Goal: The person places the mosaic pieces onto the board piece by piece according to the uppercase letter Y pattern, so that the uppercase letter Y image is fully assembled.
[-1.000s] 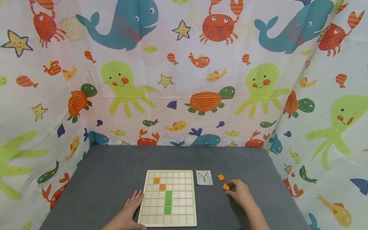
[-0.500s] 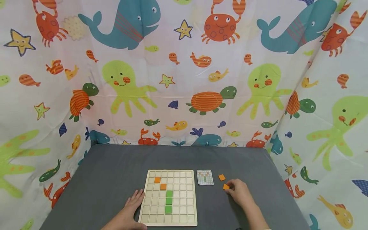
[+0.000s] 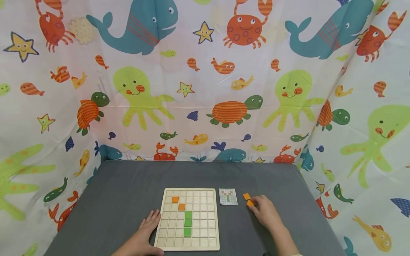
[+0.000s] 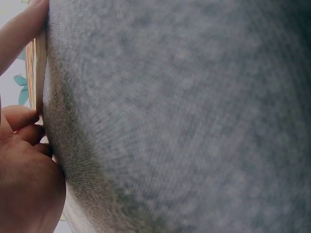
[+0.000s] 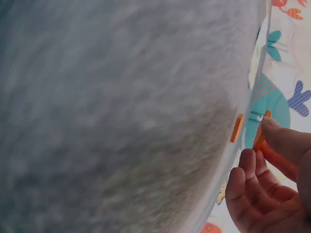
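Observation:
A pale wooden grid board (image 3: 204, 224) lies on the table, with two orange tiles (image 3: 175, 200) on a diagonal and three green tiles (image 3: 188, 223) in a column below them. My left hand (image 3: 144, 234) rests along the board's left side, fingers extended on that edge and thumb at the near left corner. To the right of the board, my right hand (image 3: 265, 211) pinches an orange square tile (image 5: 263, 127) between thumb and fingers, raised off the cloth in the right wrist view. Another orange tile (image 3: 246, 196) lies loose just beyond it.
A small printed card (image 3: 228, 197) with a coloured grid pattern lies between the board and the loose tile. Dark grey cloth (image 3: 137, 185) covers the table. A curtain (image 3: 205, 99) printed with sea animals encloses the back and sides.
My right hand has moved slightly away from me with its pinched tile, closer to the loose orange tile. My left hand and the board stay in place.

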`<state>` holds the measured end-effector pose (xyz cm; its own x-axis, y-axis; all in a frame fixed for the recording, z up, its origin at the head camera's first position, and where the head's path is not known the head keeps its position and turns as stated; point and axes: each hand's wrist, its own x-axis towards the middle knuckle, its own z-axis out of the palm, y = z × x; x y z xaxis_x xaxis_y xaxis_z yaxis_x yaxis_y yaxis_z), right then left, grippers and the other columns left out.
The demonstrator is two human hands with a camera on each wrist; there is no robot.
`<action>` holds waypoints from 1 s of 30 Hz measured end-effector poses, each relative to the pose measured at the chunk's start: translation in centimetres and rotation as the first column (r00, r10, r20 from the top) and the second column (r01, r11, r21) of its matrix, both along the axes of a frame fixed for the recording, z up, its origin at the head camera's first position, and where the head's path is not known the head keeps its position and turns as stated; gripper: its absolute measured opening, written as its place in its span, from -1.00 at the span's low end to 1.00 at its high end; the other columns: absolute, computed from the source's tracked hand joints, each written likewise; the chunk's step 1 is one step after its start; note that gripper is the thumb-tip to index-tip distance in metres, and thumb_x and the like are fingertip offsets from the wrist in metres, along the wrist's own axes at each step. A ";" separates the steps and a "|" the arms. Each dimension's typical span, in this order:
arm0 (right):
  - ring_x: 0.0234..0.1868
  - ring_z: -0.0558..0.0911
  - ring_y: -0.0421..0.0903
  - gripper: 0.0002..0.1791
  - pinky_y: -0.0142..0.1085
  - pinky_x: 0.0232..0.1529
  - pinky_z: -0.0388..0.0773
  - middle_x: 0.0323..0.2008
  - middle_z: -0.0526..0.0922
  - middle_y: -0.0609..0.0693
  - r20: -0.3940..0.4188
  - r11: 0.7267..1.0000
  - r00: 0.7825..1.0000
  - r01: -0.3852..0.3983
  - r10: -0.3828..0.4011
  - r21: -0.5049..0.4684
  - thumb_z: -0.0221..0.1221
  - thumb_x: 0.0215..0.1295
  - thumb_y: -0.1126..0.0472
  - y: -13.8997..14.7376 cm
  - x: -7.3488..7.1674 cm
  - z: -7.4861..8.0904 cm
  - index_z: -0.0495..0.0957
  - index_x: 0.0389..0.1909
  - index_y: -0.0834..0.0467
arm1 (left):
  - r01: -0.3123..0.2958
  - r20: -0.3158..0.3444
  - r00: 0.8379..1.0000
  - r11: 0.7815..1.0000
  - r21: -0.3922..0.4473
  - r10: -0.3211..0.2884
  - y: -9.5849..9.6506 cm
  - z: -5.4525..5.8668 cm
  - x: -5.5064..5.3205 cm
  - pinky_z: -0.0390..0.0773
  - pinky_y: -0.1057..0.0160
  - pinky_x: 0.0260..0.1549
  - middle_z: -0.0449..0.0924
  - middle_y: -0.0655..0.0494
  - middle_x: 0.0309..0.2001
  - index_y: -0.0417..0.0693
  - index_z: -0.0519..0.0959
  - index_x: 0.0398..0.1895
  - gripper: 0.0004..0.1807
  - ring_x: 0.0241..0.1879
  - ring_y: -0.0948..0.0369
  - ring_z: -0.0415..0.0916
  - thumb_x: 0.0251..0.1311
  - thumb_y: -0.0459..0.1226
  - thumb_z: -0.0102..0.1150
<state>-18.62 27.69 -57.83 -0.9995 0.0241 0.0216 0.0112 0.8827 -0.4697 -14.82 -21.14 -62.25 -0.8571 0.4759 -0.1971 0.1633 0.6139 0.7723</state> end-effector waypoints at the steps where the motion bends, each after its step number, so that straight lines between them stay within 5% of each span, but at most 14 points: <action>1: -0.37 0.48 -0.15 -0.73 -0.20 -0.31 0.49 -0.27 0.58 0.01 -0.013 1.000 1.000 0.004 -0.004 0.001 0.40 0.21 0.22 -0.2 0.0 0.2 0.71 -0.10 0.22 | -0.002 -0.005 1.000 1.000 0.011 0.002 0.0 -0.1 0.0 -0.29 -0.56 0.31 -0.16 -0.39 0.58 -0.26 0.00 0.60 0.41 0.55 -0.37 -0.38 -0.25 0.13 0.62; 17: -0.31 0.54 -0.18 -0.72 -0.20 -0.24 0.60 -0.17 0.61 -0.05 -0.080 1.000 0.997 -0.011 0.009 -0.029 0.43 0.19 0.18 -3.6 -0.2 1.6 0.73 -0.07 0.09 | 0.007 0.010 1.000 1.000 -0.009 -0.007 0.4 1.0 0.0 -0.30 -0.54 0.33 -0.20 -0.42 0.58 -0.33 -0.02 0.59 0.40 0.55 -0.36 -0.41 -0.24 0.07 0.64; 30: -0.31 0.50 -0.20 -0.71 -0.26 -0.30 0.52 -0.18 0.58 -0.07 -0.075 0.999 0.996 -0.054 0.054 0.000 0.42 0.21 0.18 -6.1 -0.2 2.0 0.72 -0.04 0.08 | -0.007 -0.012 1.000 1.000 -0.012 0.007 0.2 0.6 0.1 -0.24 -0.53 0.33 -0.14 -0.39 0.58 -0.31 0.02 0.58 0.40 0.56 -0.33 -0.36 -0.26 0.09 0.64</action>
